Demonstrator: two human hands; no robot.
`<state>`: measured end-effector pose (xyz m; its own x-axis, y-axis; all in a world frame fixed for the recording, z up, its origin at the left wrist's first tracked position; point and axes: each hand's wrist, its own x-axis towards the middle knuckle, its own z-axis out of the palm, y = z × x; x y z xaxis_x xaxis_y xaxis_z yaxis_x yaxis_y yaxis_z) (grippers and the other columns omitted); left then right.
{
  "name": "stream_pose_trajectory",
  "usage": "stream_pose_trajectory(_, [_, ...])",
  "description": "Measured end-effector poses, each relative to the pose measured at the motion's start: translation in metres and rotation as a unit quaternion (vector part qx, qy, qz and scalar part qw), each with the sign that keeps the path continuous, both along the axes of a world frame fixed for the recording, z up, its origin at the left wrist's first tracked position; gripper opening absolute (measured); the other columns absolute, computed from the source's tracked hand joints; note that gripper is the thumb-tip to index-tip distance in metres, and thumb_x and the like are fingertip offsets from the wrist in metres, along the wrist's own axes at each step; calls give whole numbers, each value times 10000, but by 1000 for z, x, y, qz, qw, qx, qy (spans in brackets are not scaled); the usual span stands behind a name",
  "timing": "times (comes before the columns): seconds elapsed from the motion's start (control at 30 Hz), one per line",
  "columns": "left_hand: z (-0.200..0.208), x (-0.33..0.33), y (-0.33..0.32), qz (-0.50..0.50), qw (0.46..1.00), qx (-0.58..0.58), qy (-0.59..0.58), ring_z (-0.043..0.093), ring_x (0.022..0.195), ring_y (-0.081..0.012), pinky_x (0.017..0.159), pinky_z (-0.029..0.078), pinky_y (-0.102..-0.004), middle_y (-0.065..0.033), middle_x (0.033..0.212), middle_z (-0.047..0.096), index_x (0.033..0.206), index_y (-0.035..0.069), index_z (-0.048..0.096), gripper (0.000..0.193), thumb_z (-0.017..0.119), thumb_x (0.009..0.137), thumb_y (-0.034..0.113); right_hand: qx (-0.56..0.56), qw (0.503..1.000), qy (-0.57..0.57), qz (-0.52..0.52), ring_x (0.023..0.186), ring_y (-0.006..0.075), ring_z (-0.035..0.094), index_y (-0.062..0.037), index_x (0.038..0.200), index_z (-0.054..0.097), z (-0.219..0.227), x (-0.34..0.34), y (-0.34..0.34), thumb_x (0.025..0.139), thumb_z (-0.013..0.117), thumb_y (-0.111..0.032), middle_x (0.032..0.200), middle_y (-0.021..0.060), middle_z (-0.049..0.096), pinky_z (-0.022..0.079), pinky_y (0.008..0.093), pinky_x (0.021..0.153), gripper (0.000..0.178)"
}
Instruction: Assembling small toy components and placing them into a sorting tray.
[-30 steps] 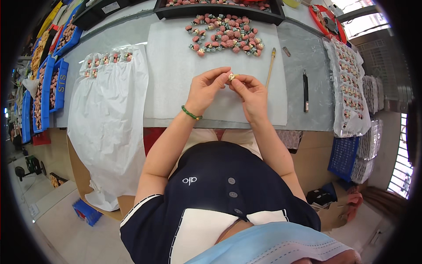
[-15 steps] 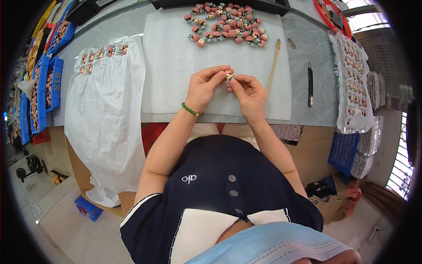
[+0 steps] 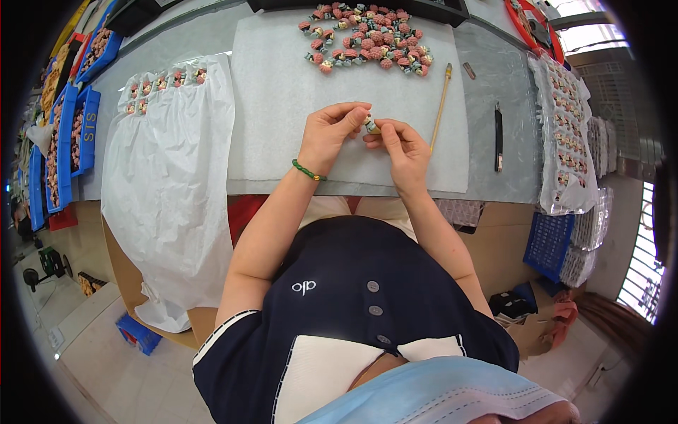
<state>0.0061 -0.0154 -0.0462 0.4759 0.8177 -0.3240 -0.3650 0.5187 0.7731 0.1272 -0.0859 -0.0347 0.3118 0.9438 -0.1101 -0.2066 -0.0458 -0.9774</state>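
Between my two hands, over the white foam sheet (image 3: pixel 275 127), is a small painted figurine (image 3: pixel 370 123) with grey-blue and pale parts showing. The fingertips of my left hand (image 3: pixel 330 133) pinch it from the left and cover its top. My right hand (image 3: pixel 404 150) grips its lower right side with thumb and fingers. Beyond the hands lies a loose heap of similar figurines (image 3: pixel 371 39) with pink, bumpy heads. A thin wooden-handled brush (image 3: pixel 441 106) rests on the sheet just right of my right hand.
At left, a tray (image 3: pixel 166 85) holds several figurines, with white tissue (image 3: pixel 166 184) draped over the table edge. A black pen-like tool (image 3: pixel 498 138) lies at right, near a filled clear tray (image 3: pixel 568 127). Blue bins (image 3: pixel 87 134) stand far left; a black tray (image 3: pixel 424 10) sits behind the heap.
The figurine has turned between my fingers, and its grey-blue part now shows. My right thumb has shifted a little to the right. The heap and brush look the same.
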Motion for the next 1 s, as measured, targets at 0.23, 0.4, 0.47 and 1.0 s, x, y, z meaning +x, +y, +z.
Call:
stream_pose_trajectory(0.23, [1, -3, 0, -9, 1000, 10, 22, 424, 592, -48, 533, 362, -181, 12, 714, 576, 900, 7, 643, 224, 648, 772, 189, -13, 999, 10, 34, 737, 164, 603, 58, 989, 543, 4, 0, 0, 874, 481, -100, 838, 119, 602, 486, 246, 661, 204])
stream_pose_trajectory(0.4, [4, -1, 0, -12, 1000, 8, 25, 424, 591, -47, 530, 359, -180, 13, 708, 574, 890, 4, 642, 217, 648, 772, 185, 4, 999, 36, 17, 750, 173, 602, 68, 983, 518, -1, -4, 1, 809, 557, -2, 873, 134, 597, 501, 250, 666, 191])
stream_pose_trajectory(0.47, [4, -1, 0, -13, 1000, 11, 24, 423, 590, -47, 531, 359, -180, 12, 709, 574, 883, 4, 642, 209, 648, 772, 181, 13, 999, 38, 13, 753, 176, 603, 69, 979, 515, -2, -4, 1, 802, 563, 8, 879, 134, 596, 504, 253, 665, 194])
stream_pose_trajectory(1.0, [-4, -4, 1, -49, 998, 17, -28, 513, 730, -91, 668, 426, -230, -39, 860, 583, 1037, -39, 557, 260, 487, 880, 156, -11, 996, 86, 17, 771, 177, 605, 65, 982, 518, 3, 3, 2, 836, 525, -26, 892, 138, 595, 501, 246, 680, 172])
